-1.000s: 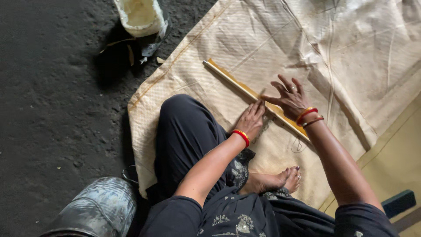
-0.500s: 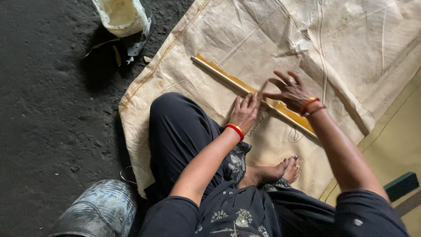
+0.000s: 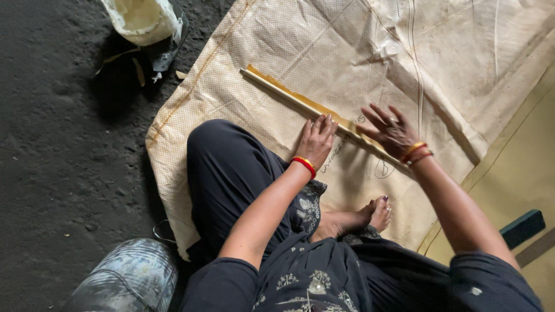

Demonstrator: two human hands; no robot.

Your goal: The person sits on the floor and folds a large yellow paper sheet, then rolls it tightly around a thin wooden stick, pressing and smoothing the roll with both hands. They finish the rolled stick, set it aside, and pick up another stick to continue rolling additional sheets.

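Your left hand now lies flat on the yellow strip; your right hand, fingers spread, has slid nearer along it, grasping nothing.

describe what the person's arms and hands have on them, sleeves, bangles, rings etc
Both forearms are bare below short dark sleeves. The left hand has a red bangle at its wrist. The right hand wears a red-and-gold bangle plus a thinner one, and seemingly a ring on one finger.
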